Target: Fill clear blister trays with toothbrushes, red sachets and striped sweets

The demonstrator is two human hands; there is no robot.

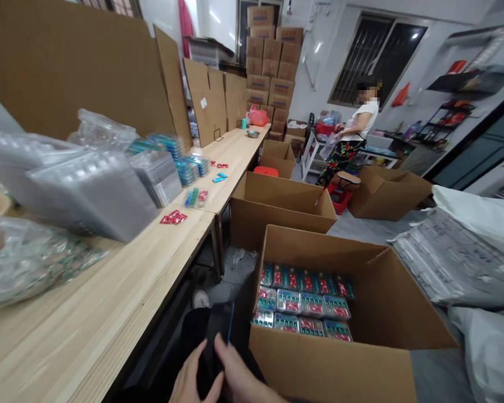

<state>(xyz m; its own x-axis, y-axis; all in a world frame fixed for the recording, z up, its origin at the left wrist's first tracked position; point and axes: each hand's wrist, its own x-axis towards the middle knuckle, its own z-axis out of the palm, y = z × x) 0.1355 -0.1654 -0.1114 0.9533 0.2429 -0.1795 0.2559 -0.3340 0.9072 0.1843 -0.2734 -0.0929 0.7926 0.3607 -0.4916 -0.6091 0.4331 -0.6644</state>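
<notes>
In front of my lap, at the bottom of the head view, both hands are around a dark flat object (219, 324) with a thin blue line along one edge. Its kind is not clear; it is blurred and partly hidden. My left hand (189, 374) grips its near left side, fingers curled. On the right side, my right hand (238, 372) closes on it with the thumb pointing up along it. Just right of my hands stands an open cardboard box (331, 366), holding rows of clear packs (301, 302) with red and green contents.
A long wooden table (151, 280) runs along the left, bearing clear plastic trays (96, 190), red packets (173, 217) and stacked blue packs (189, 170). More open boxes (281, 215) stand ahead. White sacks (457, 263) lie right. A person (353, 134) stands farther back.
</notes>
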